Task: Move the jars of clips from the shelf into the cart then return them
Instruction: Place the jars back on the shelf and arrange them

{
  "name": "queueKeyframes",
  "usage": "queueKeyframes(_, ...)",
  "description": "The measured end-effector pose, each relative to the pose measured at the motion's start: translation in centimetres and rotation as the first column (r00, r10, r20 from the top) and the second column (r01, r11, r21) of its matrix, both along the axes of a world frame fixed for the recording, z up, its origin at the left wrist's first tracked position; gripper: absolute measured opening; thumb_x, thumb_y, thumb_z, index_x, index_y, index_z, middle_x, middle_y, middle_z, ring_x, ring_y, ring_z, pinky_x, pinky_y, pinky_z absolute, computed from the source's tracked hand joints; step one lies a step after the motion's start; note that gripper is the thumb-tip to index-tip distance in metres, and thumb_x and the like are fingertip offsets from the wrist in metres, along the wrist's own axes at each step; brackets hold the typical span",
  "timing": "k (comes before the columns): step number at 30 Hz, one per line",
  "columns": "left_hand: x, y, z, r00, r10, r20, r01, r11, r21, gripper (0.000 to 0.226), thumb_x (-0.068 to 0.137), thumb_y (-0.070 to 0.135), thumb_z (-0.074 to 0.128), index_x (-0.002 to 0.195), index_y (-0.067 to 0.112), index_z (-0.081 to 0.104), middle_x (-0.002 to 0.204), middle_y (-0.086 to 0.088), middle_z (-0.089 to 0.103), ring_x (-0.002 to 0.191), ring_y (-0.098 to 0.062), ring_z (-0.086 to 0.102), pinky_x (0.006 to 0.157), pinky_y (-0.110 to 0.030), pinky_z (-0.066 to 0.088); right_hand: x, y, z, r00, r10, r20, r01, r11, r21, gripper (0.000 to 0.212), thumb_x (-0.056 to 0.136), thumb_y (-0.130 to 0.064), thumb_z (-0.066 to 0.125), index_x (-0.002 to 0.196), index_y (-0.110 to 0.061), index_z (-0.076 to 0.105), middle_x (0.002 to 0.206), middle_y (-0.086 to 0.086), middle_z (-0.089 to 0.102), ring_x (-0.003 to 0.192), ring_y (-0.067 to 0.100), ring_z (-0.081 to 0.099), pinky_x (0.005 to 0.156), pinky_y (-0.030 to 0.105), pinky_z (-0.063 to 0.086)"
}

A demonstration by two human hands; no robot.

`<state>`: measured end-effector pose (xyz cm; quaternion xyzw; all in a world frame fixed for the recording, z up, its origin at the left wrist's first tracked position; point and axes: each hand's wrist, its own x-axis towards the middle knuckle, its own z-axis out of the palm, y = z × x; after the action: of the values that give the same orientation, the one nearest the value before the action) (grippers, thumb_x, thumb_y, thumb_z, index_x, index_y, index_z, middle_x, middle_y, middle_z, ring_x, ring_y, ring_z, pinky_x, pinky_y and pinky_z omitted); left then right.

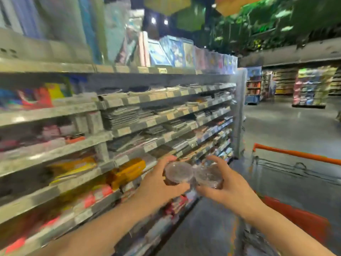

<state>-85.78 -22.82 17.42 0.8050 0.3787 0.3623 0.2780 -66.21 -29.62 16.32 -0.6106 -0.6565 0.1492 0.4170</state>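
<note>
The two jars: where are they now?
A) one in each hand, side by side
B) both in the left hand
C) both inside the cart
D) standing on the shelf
A: the left hand grips the left jar and the right hand grips the right jar, in the air outside the cart.

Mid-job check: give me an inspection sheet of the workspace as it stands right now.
Surface: shelf unit on the left; grey floor in the aisle.
Job's things: left jar and right jar, clear, held close together between shelf and cart; contents too blurred to tell.
Clutter: stationery packs stacked on the tiers.
Grippers: left hand grips the left jar; right hand grips the right jar.
Cables: nothing seen.
Surroundings: store displays beyond the aisle; foliage overhead.
</note>
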Motion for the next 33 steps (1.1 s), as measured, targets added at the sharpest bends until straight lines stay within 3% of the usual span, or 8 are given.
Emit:
queueKeyframes(3,-9.9,0.6,3.0,0.993,0.115,0.002,-0.115,0.993,0.003,0.063,0.07,0.033,0.079,0.119,0.042,0.041,0.111,0.018,0.058,0.098,0.003,0.056,0.084,-0.014,0.046,-8.6,3.5,3.2,0.984,0.179,0.01,-0.179,0.982,0.067,0.074,0.063,-0.064,0.071,0.123,-0.059,0.029,0.113,-0.032,0.05,0.104,-0.018,0.047,0.079,0.008,0.04)
queueKeyframes(7,-22.0,0.8,6.4,0.961,0.276,-0.021,-0.276,0.961,0.033,0.059,0.065,0.034,0.082,0.11,0.043,0.046,0.107,0.01,0.061,0.094,-0.009,0.062,0.087,-0.029,0.052,-20.1,7.6,6.3,0.934,0.352,0.064,-0.356,0.932,0.072,0.073,0.07,-0.054,0.072,0.129,-0.051,0.029,0.119,-0.028,0.045,0.115,-0.006,0.041,0.088,0.02,0.038)
queueKeyframes(11,-32.0,0.2,8.8,0.915,0.402,-0.016,-0.4,0.914,0.072,0.052,0.064,0.035,0.082,0.103,0.042,0.048,0.099,0.018,0.056,0.084,0.001,0.061,0.076,-0.019,0.054,-30.4,11.0,7.8,0.867,0.496,0.051,-0.499,0.862,0.087,0.067,0.068,-0.056,0.072,0.122,-0.054,0.032,0.117,-0.025,0.048,0.104,-0.005,0.048,0.08,0.015,0.04)
queueKeyframes(14,-38.4,0.1,10.0,0.853,0.518,-0.073,-0.509,0.854,0.112,0.057,0.061,0.043,0.08,0.109,0.043,0.048,0.106,0.02,0.055,0.093,-0.002,0.059,0.082,-0.024,0.053,-37.0,13.2,8.9,0.8,0.599,0.019,-0.598,0.795,0.107,0.063,0.067,-0.054,0.073,0.117,-0.055,0.035,0.112,-0.028,0.05,0.094,-0.01,0.054,0.073,0.008,0.044)
queueKeyframes(18,-45.9,0.8,11.9,0.767,0.638,-0.064,-0.627,0.768,0.129,0.053,0.061,0.043,0.081,0.103,0.044,0.05,0.105,0.017,0.058,0.09,-0.002,0.061,0.077,-0.018,0.053,-44.4,17.2,11.2,0.743,0.665,0.072,-0.668,0.732,0.129,0.065,0.05,-0.071,0.059,0.11,-0.062,0.034,0.109,-0.034,0.044,0.095,-0.008,0.047,0.072,0.008,0.037)
queueKeyframes(22,-52.1,2.8,14.0,0.681,0.732,-0.023,-0.722,0.677,0.143,0.048,0.066,0.033,0.08,0.105,0.038,0.052,0.102,0.011,0.061,0.086,-0.004,0.063,0.071,-0.017,0.054,-51.4,22.2,14.1,0.645,0.763,0.027,-0.759,0.637,0.136,0.069,0.051,-0.063,0.061,0.117,-0.05,0.042,0.106,-0.027,0.049,0.092,-0.006,0.053,0.07,0.008,0.041)
queueKeyframes(27,-58.7,6.9,16.8,0.523,0.852,0.001,-0.83,0.509,0.226,0.049,0.065,0.042,0.078,0.108,0.037,0.054,0.097,0.016,0.062,0.085,-0.002,0.061,0.072,-0.015,0.048,-59.3,29.3,18.0,0.53,0.842,0.098,-0.845,0.516,0.14,0.061,0.054,-0.064,0.06,0.112,-0.053,0.045,0.102,-0.037,0.042,0.093,-0.01,0.048,0.07,0.009,0.036)
queueKeyframes(33,-64.9,11.8,18.9,0.384,0.923,-0.014,-0.888,0.374,0.266,0.057,0.059,0.054,0.079,0.106,0.038,0.052,0.094,0.019,0.062,0.08,0.004,0.059,0.07,-0.014,0.046,-67.9,37.9,22.4,0.469,0.879,0.086,-0.883,0.467,0.038,0.055,0.074,-0.047,0.071,0.122,-0.04,0.045,0.109,-0.01,0.055,0.089,0.007,0.057,0.068,0.022,0.05)
